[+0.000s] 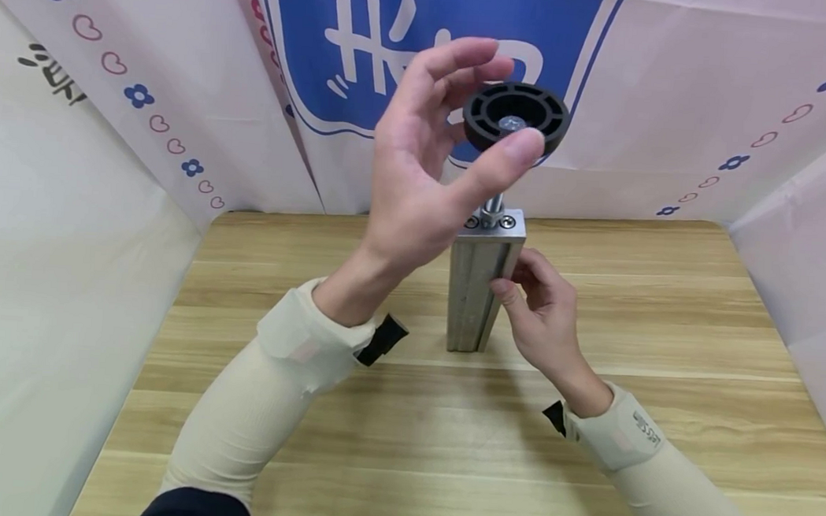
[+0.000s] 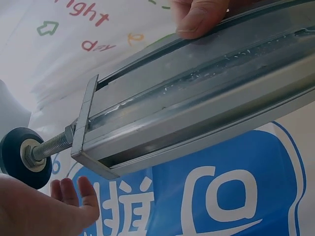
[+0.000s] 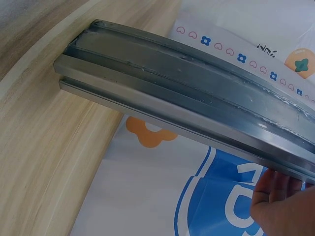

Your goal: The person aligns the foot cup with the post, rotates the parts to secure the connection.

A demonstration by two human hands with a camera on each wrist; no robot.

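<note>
An aluminium profile [image 1: 478, 293] stands upright on the table, its metal end plate [image 1: 500, 230] uppermost. From that plate rises a threaded rod [image 2: 55, 142] bearing a round black levelling foot [image 1: 557, 113]. My left hand [image 1: 419, 156] is around the foot, thumb across its near rim in the head view. Its fingers are loosely bent, and their tips appear apart from the foot in the left wrist view. My right hand [image 1: 547, 321] grips the profile's right side, thumb on the near face; its other fingers are partly hidden behind.
The wood-grain table [image 1: 665, 321] lies under the profile. A white printed cloth [image 1: 676, 132] with a blue panel hangs close behind the table's back edge. White sheets [image 1: 50, 267] line the sides. Small black wrist cameras [image 1: 383, 341] sit on both cuffs.
</note>
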